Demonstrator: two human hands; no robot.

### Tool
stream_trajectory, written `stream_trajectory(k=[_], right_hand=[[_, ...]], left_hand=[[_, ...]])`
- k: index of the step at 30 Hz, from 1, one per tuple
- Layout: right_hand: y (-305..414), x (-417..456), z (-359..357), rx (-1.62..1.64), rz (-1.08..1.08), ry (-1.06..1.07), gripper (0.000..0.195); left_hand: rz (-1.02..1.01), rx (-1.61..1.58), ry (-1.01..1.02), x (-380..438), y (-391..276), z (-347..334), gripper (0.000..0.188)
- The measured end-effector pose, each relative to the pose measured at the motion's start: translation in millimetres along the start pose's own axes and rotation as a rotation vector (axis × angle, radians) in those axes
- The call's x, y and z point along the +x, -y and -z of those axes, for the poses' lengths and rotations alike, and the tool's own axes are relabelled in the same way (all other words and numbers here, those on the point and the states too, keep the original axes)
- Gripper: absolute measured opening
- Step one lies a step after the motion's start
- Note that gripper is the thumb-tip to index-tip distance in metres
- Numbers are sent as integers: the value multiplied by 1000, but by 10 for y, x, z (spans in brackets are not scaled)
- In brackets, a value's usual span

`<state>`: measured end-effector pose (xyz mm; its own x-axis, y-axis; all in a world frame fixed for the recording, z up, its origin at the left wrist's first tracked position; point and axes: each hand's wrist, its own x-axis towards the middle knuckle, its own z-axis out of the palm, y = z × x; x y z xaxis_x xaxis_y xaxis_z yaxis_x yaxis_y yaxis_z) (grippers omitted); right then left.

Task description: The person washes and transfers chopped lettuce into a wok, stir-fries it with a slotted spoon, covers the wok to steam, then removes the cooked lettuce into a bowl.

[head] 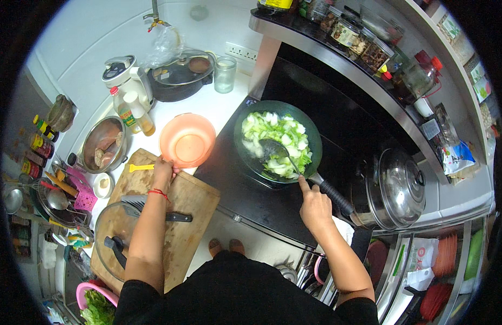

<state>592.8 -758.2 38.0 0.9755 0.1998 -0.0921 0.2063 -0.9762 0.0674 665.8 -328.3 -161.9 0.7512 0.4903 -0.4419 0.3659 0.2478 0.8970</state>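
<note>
My left hand [166, 171] grips the near rim of an orange plastic basin [187, 140], which looks empty inside. The basin is at the far end of a wooden cutting board [190, 199]. With my right hand [316, 206] I hold the handle of a dark ladle [275, 149]. Its bowl rests among chopped green and white leafy vegetables [291, 130] in a wok [314, 160] on the black stove. The wok's black-wrapped handle [336, 196] runs just beside my right hand.
A kitchen knife [179, 217] and a glass lid [112, 227] lie on the board. Beyond stand a steel bowl with meat [112, 158], a soy milk maker [133, 81] and a black lidded pan [173, 87]. A lidded steel pot [397, 183] stands right of the wok, under a shelf of jars [344, 32].
</note>
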Motion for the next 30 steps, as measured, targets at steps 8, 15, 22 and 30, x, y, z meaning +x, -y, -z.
stream_trajectory(k=[8,15,22,30], right_hand=[[-239,87,130,301,-27,-260,58],[-557,354,42,434,-188,-397,52],[-113,-115,-51,441,14,-215,59],[-475,-105,576,278,64,-244,57]], left_hand=[[16,-16,-24,-15,4,21,57],[-7,33,-29,-22,-40,-45,54],[-8,13,-41,-15,0,-12,57],[20,-1,-21,31,29,26,60]])
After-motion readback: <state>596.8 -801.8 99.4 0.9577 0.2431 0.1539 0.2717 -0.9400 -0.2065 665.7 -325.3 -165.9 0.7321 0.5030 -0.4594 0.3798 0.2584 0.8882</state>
